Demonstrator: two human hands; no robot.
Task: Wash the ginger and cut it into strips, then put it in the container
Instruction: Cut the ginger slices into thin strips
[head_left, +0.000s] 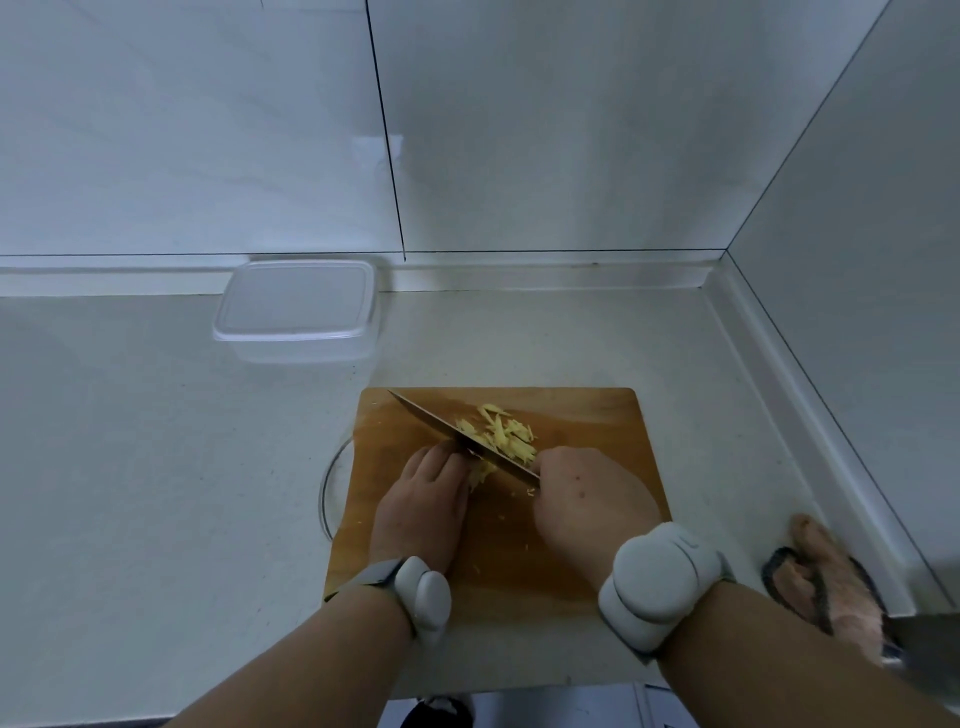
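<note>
On the cutting board (587, 415), toward its far half, I have the ginger (506, 434) in two lots with the knife (457, 439) between them: a loose heap of cut strips on the far-right side of the blade, and a small uncut remainder on the near-left side, tucked under my left hand (423, 499). That hand's fingers are curled down onto the remainder, pinning it, with the knuckles right against the blade's flat. My right hand (587, 504) is wrapped round the handle, which I cannot see at all inside the fist. The blade runs diagonally, tip toward the board's far-left corner, so I judge each next cut must step toward my left fingertips, which are the nearer risk. How much ginger is left under those fingers I cannot tell; only a pale sliver shows at the blade. Beyond the board's far-left corner, well apart, sits the container (296, 312), and it looks lidded, though it is too translucent to be sure.
</note>
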